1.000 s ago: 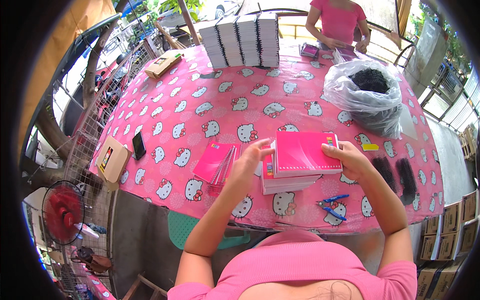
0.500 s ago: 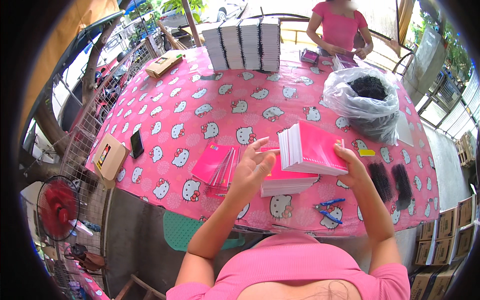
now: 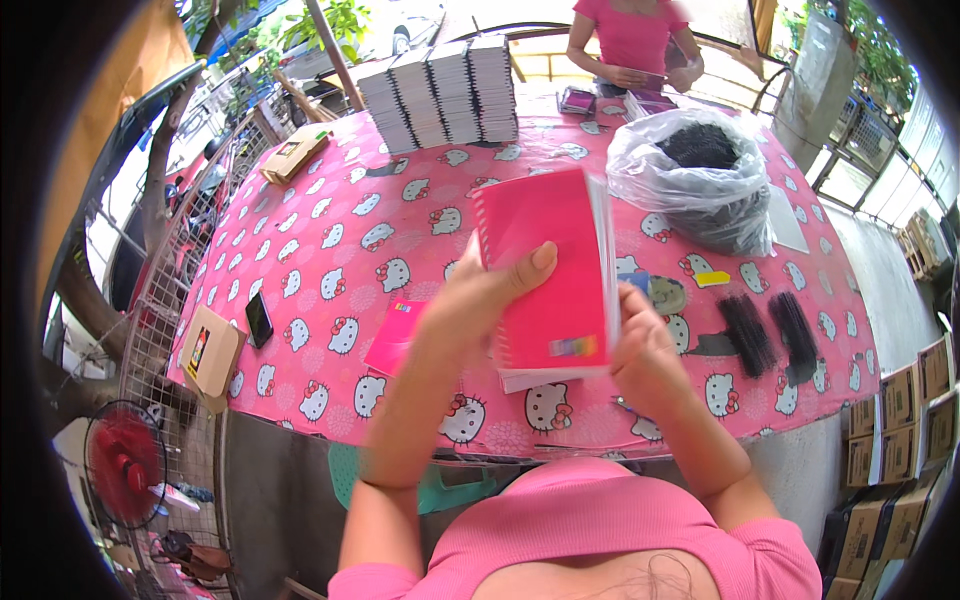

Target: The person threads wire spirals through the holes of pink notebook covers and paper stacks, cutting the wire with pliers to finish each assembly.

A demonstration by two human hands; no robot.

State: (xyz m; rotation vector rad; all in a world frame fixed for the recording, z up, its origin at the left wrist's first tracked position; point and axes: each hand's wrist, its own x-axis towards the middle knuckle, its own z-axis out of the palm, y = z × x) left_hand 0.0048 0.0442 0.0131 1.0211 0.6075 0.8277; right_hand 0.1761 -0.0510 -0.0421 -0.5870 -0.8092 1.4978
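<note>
My left hand (image 3: 505, 285) grips a bundle of pink-covered notebooks (image 3: 550, 220), thumb flat across the top cover and fingers hidden behind. The bundle is held upright and tilted, with punched holes along its left edge. Against its right edge, by the loose page edges, is my right hand (image 3: 645, 345), its fingers curled; what they pinch is hidden and blurred. A small blue patch shows beside those fingertips. Below the bundle, white page edges of another stack (image 3: 540, 380) peek out. More pink notebooks (image 3: 392, 335) lie left, partly behind my left forearm. Blue-handled pliers (image 3: 625, 404) are mostly covered by my right arm.
Black binding coils (image 3: 745, 335) lie at the right, near a yellow tag (image 3: 712, 279) and a clear bag (image 3: 625, 160) of black coils. Tall stacks of bound notebooks (image 3: 440, 95) stand at the back. A phone (image 3: 259, 320) and cardboard box (image 3: 212, 350) sit left. Another person (image 3: 635, 45) works across the table.
The notebook bundle has swung upright and moved left, its cover now facing me. My left hand, open before, has taken hold of it. My right hand has shifted down along its right edge.
</note>
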